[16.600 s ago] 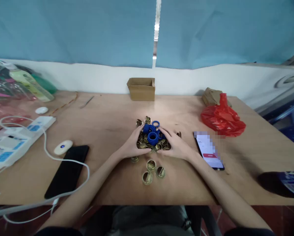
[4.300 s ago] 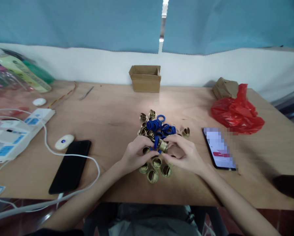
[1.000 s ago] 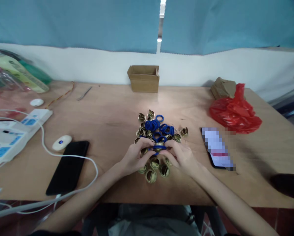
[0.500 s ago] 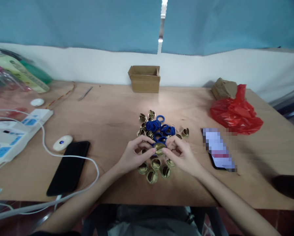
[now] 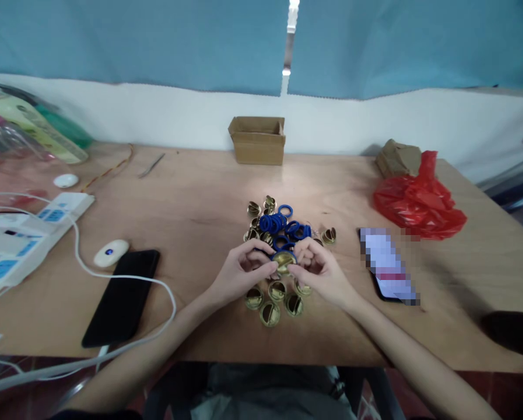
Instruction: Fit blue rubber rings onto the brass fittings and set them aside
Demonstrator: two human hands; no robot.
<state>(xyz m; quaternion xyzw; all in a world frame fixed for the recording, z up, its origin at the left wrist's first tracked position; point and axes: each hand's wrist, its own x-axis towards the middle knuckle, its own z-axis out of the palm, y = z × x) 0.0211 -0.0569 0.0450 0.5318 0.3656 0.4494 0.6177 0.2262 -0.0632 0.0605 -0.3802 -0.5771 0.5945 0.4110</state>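
Note:
My left hand [image 5: 238,274] and my right hand [image 5: 318,271] meet over the wooden table [image 5: 191,221] and pinch one brass cap [image 5: 283,261] between their fingertips. A blue rubber ring sits around that cap. Just behind the hands lies a pile of blue rings [image 5: 283,224] mixed with loose brass caps [image 5: 256,209]. Several brass caps [image 5: 270,303] stand grouped on the table just in front of the hands.
A small cardboard box [image 5: 257,140] stands at the back. A red plastic bag [image 5: 418,201] and a lit phone [image 5: 388,265] lie right. A black phone [image 5: 121,297], a white cable [image 5: 125,280], a white mouse-shaped device [image 5: 110,254] and a power strip [image 5: 20,236] lie left.
Over the last second both hands lifted slightly with the brass cap and turned it between the fingertips. Earlier they were cupped around the whole pile, and the group in front has grown.

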